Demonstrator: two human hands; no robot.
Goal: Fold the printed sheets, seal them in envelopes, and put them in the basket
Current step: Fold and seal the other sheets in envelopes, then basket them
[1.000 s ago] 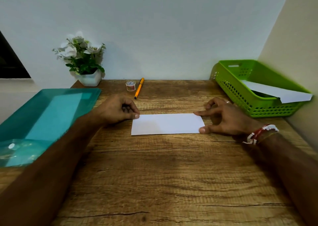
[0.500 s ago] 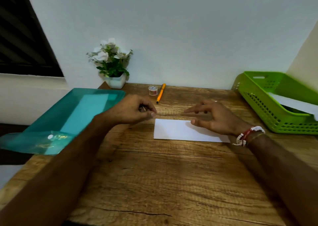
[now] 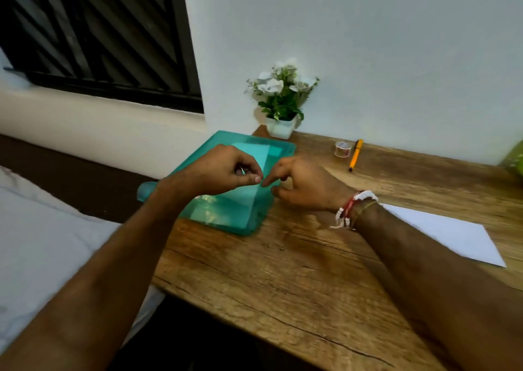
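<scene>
Left hand (image 3: 226, 170) curled tight over teal folder (image 3: 235, 215), contents unclear; right hand (image 3: 305, 185) loose, empty, index pointing. White sheet (image 3: 452, 235) flat on surface (image 3: 297, 280).

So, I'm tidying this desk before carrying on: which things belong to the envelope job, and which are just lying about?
Job: white paper rectangle, teal translucent plastic folder, green plastic basket, perhaps small clear tape roll.
Lying about: orange pen, white-flowered plant in white pot.

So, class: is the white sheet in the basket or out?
Out: the sheet lies flat on the desk, apart from the basket, which shows only at the right edge.
</scene>
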